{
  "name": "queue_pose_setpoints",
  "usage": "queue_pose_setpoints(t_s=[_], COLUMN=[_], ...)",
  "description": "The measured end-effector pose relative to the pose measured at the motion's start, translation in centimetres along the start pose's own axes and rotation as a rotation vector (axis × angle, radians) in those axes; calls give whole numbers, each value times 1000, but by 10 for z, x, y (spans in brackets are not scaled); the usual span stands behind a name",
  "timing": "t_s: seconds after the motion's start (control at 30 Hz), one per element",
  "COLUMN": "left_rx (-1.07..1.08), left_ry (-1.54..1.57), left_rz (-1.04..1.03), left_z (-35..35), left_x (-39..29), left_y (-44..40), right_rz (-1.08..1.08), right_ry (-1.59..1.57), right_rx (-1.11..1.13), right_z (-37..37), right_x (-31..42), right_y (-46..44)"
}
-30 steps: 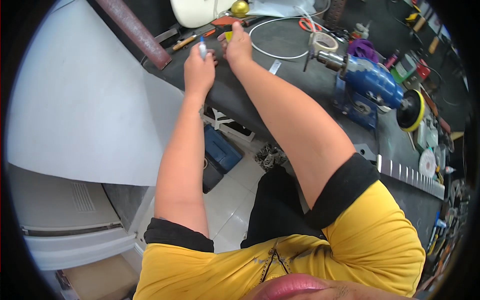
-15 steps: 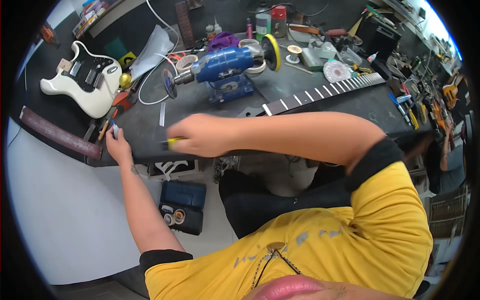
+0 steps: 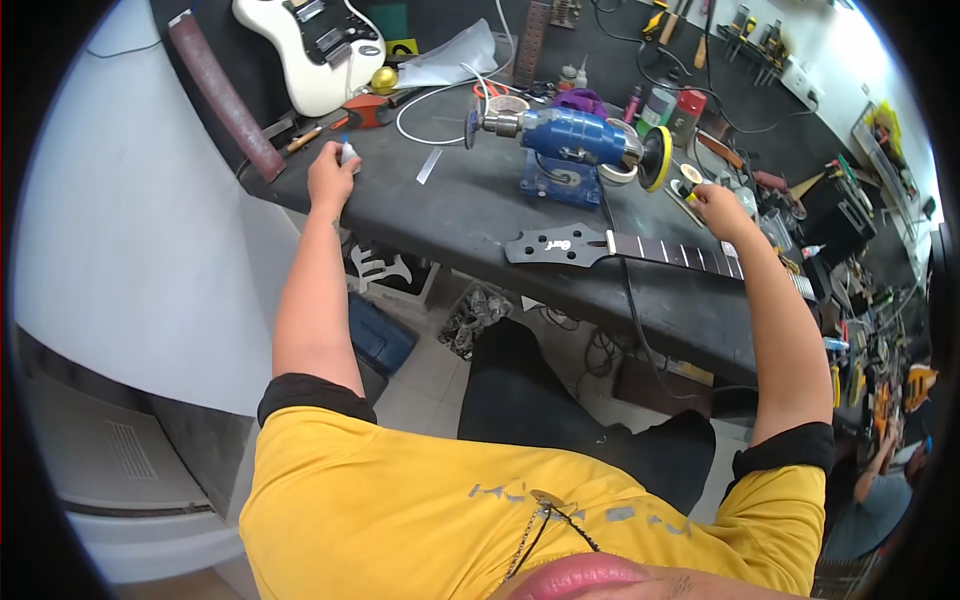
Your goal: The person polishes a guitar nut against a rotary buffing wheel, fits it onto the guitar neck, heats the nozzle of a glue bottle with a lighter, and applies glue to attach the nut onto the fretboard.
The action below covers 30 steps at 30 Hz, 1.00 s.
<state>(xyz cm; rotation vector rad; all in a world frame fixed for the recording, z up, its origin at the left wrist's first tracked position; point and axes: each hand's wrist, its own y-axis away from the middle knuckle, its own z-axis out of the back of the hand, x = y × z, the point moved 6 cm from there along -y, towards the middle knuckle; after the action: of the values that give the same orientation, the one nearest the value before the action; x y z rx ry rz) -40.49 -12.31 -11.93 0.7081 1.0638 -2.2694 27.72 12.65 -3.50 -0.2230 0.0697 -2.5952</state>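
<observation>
My left hand [image 3: 328, 180] is closed around a small white bottle with a blue tip [image 3: 348, 154] near the left front edge of the bench. My right hand [image 3: 724, 212] reaches across to the right side, its fingers pinched on a small yellow-handled tool [image 3: 692, 197], mostly hidden by the fingers. Just beyond those fingers stands a spool [image 3: 691, 174]. Below my right forearm lies a dark guitar neck [image 3: 655, 249] with pale fret lines, its headstock [image 3: 556, 246] pointing left. A short metal strip [image 3: 429, 166] rests to the right of my left hand.
A blue bench polisher [image 3: 570, 138] with a yellow-rimmed pad stands mid-bench. At the back left is a white guitar body [image 3: 310, 70], with a long curved sanding block [image 3: 225, 95] beside it. Tools crowd the right side. Another person [image 3: 880, 505] is at far right.
My right hand has swung from beside my left hand to the far right, carrying the yellow-handled tool. The view has turned right. My left hand still holds the bottle.
</observation>
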Motion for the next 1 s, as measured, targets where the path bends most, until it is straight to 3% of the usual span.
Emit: queue_pose_setpoints(t_s=[0.23, 0.33, 0.43, 0.6, 0.67, 0.77, 0.83, 0.9, 1.0], left_rx=[6, -39, -14, -47, -32, -132, -80, 68, 439], left_ry=[-13, -49, -117, -167, 23, 464, 574, 785, 767], left_rz=[-18, -97, -111, -200, -131, -8, 51, 110, 79], left_z=[12, 6, 8, 6, 5, 18, 29, 10, -22], left_x=[-15, -10, -9, 3, 15, -42, -125, -193, -308], left_y=[16, 11, 6, -1, -3, 62, 133, 198, 281], right_rz=[-7, 71, 14, 29, 25, -2, 53, 157, 387], right_ry=[53, 101, -139, -483, -514, -621, -658, -684, -744], right_rx=[124, -54, -214, -474, -555, -618, -619, -572, -527], right_z=[-33, -42, -5, 34, 34, 20, 7, -7, -26], right_x=[7, 1, 29, 47, 49, 58, 76, 103, 144], right_y=[-23, -34, -3, 124, 177, 236, 254, 257, 242])
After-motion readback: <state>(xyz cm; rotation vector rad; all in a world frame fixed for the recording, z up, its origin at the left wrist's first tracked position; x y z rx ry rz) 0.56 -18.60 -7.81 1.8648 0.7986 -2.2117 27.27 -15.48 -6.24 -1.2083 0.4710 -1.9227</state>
